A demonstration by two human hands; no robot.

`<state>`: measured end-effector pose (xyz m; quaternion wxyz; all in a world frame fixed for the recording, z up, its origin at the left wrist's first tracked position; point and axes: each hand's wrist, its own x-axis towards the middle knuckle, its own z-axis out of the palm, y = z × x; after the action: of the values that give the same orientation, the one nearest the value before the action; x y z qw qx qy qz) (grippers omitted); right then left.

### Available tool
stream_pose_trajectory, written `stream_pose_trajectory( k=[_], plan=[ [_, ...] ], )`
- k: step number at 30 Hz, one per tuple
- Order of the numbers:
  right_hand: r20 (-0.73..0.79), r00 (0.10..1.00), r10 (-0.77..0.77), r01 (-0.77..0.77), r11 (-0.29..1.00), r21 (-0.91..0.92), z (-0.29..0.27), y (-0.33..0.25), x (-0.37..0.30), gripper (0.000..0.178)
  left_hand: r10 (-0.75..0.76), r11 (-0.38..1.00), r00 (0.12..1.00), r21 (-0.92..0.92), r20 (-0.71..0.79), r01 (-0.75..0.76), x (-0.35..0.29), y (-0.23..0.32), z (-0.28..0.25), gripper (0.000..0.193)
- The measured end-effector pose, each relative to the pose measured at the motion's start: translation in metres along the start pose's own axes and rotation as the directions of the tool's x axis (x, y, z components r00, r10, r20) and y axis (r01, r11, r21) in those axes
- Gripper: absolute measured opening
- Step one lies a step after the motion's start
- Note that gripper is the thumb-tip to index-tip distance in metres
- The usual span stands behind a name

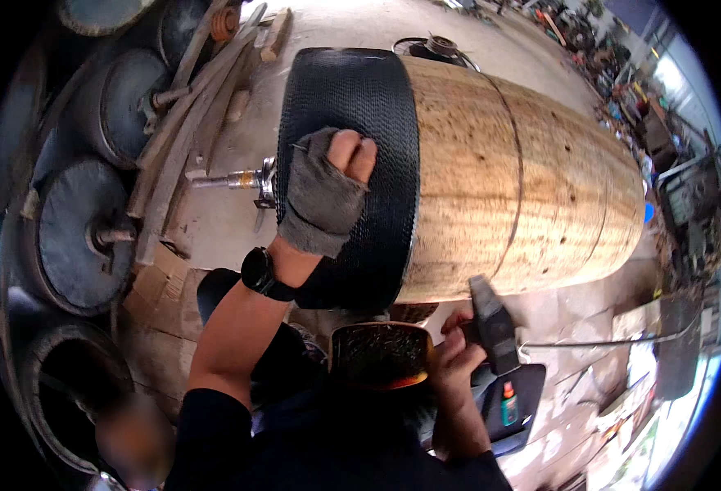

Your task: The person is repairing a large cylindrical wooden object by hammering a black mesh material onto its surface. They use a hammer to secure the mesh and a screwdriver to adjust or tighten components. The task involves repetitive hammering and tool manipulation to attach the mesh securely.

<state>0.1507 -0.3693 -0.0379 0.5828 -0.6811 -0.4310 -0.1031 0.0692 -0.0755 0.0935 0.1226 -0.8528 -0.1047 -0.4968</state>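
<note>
black textured band (389,209) wraps the left end of the big wooden drum (540,184). gloved left hand (327,192) is on it, fingers curled close together, can't tell if they're pinching anything. right hand (457,360), just off the drum's near side, has fingers bent round a hammer (495,327).

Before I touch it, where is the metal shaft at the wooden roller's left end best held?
Probably by its outer end, from the left: the shaft is slim and juts out leftward, beyond the black wrap on the wooden roller.
</note>
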Motion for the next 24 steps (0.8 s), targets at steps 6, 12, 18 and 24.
stream_pose_trajectory(
  k=[6,12,18,24],
  plan=[
    [0.023,0.943,0.332,-0.317,0.917,-0.241,0.006,-0.003,-0.012,0.015,0.009,0.998,0.995,0.059,-0.099,-0.003,-0.003,0.021,-0.001,0.037],
    [0.065,0.953,0.295,-0.284,0.949,-0.135,0.001,0.009,-0.04,0.019,-0.101,0.84,0.987,-0.521,0.124,0.152,-0.09,0.112,-0.001,0.057],
    [0.098,0.934,0.345,-0.333,0.935,-0.121,-0.003,0.009,-0.045,0.017,-0.143,0.801,0.949,-0.531,0.281,0.278,-0.091,0.119,-0.005,0.063],
    [0.139,0.909,0.394,-0.389,0.919,-0.061,0.001,0.0,-0.043,0.018,-0.146,0.84,0.914,-0.441,0.378,0.316,-0.082,0.119,-0.012,0.072]
  ],
)
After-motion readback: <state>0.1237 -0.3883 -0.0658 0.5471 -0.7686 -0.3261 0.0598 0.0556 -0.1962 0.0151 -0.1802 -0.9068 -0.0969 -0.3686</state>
